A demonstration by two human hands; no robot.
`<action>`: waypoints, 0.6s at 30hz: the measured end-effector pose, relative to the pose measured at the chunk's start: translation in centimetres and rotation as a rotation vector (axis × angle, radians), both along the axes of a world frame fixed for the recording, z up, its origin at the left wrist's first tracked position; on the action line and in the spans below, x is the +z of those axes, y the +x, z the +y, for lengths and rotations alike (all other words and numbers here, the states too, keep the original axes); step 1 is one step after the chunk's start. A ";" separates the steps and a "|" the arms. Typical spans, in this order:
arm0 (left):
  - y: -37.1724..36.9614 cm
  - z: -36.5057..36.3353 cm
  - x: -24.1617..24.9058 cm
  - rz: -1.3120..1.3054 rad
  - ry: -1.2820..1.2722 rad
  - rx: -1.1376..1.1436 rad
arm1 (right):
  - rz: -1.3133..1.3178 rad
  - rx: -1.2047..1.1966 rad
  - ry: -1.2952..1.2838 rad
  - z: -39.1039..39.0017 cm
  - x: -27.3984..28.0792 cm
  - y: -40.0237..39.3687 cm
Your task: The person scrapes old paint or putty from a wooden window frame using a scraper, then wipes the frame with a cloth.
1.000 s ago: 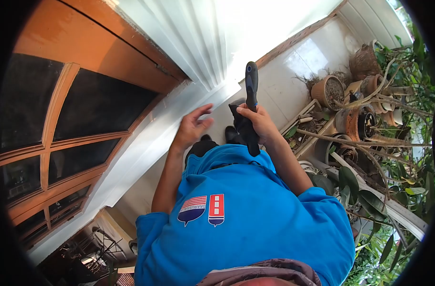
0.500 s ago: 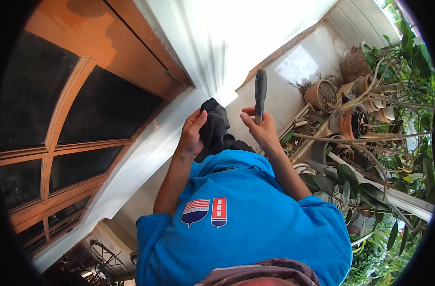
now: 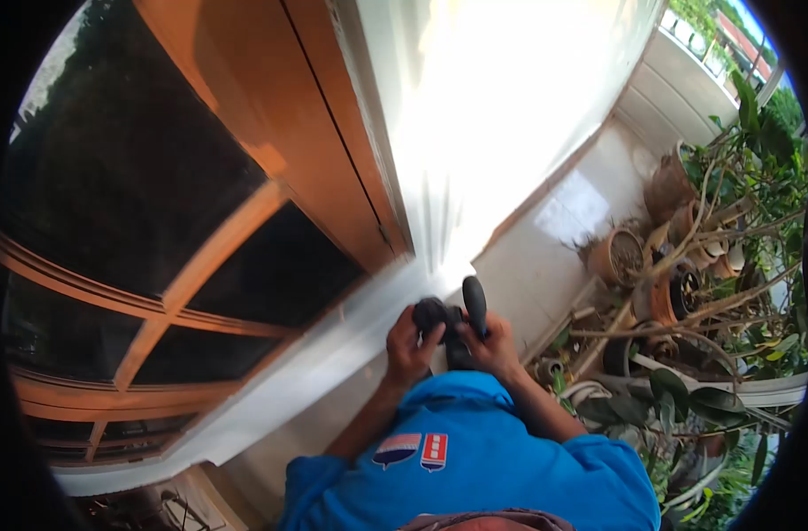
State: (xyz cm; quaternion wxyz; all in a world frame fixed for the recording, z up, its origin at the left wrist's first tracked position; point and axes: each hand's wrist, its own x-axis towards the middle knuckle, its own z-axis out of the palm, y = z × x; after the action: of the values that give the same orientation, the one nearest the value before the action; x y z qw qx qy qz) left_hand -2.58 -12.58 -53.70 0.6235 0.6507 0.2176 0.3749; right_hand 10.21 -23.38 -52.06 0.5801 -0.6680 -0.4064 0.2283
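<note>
My left hand is closed on a bunched black cloth, just in front of the blue shirt. Close beside it, my right hand grips a dark-handled tool. The handle points up and away from me; the tool's working end is hidden by the fingers and the dark cloth, so its kind does not show. Both hands are nearly together, with dark material between them.
An orange-brown wooden frame with dark glass panes stands on the left. A bright white wall rises ahead. Potted plants and branches crowd the right, beside a pale tiled floor.
The hands have come closer together, and the tool has moved in beside the black cloth. The cloth is bunched more tightly. The view has shifted, so the hands appear lower.
</note>
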 end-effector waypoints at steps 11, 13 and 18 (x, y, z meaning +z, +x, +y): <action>0.9 0.8 4.1 -0.252 -0.198 0.157 | -0.091 -0.123 0.113 0.1 0.9 -1.6; 1.1 2.4 4.7 -0.283 0.024 0.193 | -0.040 -0.176 0.140 -0.5 0.3 -1.5; 2.7 7.4 13.3 -0.204 0.829 0.277 | 0.156 -0.186 0.055 -1.0 -0.8 1.1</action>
State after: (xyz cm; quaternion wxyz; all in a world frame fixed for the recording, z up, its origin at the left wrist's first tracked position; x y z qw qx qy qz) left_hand 0.15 -5.15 -40.44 0.2724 0.7700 0.0715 0.5725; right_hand 11.29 -24.34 -52.83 0.6467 -0.6669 -0.3024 0.2134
